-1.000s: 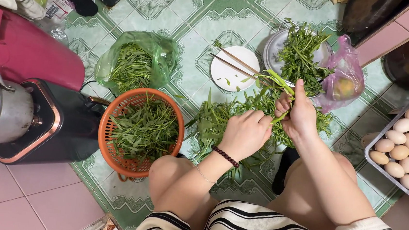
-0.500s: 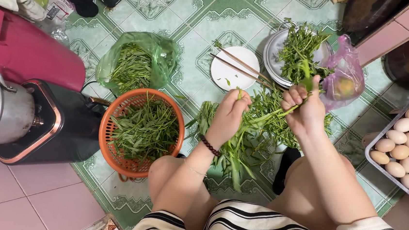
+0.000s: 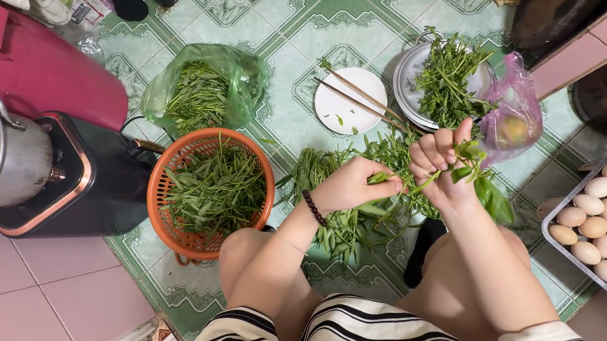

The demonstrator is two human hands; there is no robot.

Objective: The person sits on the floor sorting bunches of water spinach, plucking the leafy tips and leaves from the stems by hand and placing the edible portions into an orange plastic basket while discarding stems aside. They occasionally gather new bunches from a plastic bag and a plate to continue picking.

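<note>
Pinching one leafy green stem [image 3: 425, 181] between us, our left hand [image 3: 351, 187] grips its lower end and our right hand [image 3: 440, 163] its leafy top, above the pile of greens [image 3: 346, 221] on the floor; left of that pile sits the orange basket [image 3: 169, 226]; beyond the basket, a green plastic bag [image 3: 243, 68]; right of the pile, a pink bag [image 3: 516, 111] and egg tray [image 3: 554, 237].

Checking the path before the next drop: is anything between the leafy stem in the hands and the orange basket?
Nothing visible. Both the left hand and right hand hold the stem; only bare tile and loose greens lie between it and the orange basket.
</note>
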